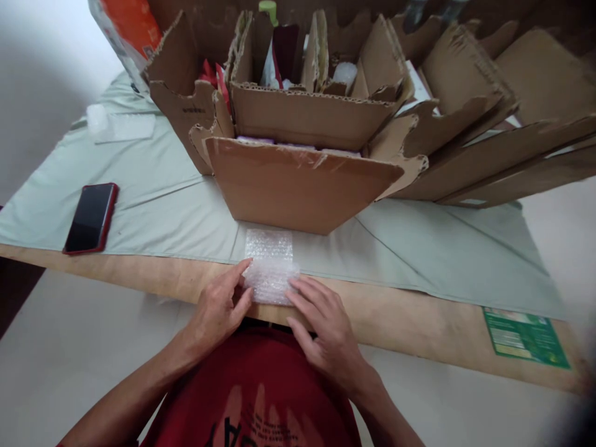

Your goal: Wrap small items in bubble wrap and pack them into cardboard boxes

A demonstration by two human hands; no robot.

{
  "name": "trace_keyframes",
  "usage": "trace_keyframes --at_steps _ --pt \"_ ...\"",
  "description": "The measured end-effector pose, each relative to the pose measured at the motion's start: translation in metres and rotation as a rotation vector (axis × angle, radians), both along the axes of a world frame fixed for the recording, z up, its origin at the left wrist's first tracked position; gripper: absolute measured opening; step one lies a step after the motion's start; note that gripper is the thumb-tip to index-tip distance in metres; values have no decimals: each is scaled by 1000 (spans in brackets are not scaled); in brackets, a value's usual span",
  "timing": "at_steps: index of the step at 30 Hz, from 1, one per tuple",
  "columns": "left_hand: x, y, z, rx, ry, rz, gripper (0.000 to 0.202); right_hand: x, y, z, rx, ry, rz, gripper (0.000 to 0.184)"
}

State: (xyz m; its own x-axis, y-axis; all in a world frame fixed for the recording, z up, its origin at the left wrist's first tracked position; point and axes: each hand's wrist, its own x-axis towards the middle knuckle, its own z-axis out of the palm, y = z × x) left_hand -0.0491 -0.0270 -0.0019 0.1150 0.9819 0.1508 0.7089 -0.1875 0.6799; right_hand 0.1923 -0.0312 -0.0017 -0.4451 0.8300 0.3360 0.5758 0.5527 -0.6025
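Observation:
A strip of clear bubble wrap (269,247) lies at the table's front edge, directly before my body. Its nearer part looks thicker, as if folded over; whether anything is inside I cannot tell. My left hand (221,304) touches the left side of the wrap, with thumb and index finger apart and the other fingers curled beneath. On the right side, my right hand (326,316) rests its outstretched fingertips on the wrap, its thumb held away and lower down. Neither hand closes around the wrap.
Cardboard boxes (302,186) with compartments stand behind the wrap, holding several packets. A red-cased phone (92,217) lies at left on the pale green cloth (158,217). Another bubble wrap piece (123,127) sits at back left. A green printed sheet (526,337) is at the right front edge.

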Motion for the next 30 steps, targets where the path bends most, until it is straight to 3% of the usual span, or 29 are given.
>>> trace_keyframes --at_steps 5,16,18,21,23,28,30 --pt "2 -4 -6 80 33 29 47 -10 21 -9 63 -241 74 35" --pt "5 -1 -9 157 17 20 48 -12 23 -15 149 -237 31 29" --pt "5 0 -7 160 14 26 40 -13 24 -14 157 -224 29 29" --pt "5 1 2 120 -31 9 16 -9 24 -3 114 -166 51 24" --pt "5 3 11 109 -96 -48 14 -2 27 11 74 -107 66 20" --pt "12 12 40 138 -308 -318 21 4 44 51 35 -16 141 65" --pt "17 17 47 118 -367 -358 19 -1 50 61 -42 49 231 42"
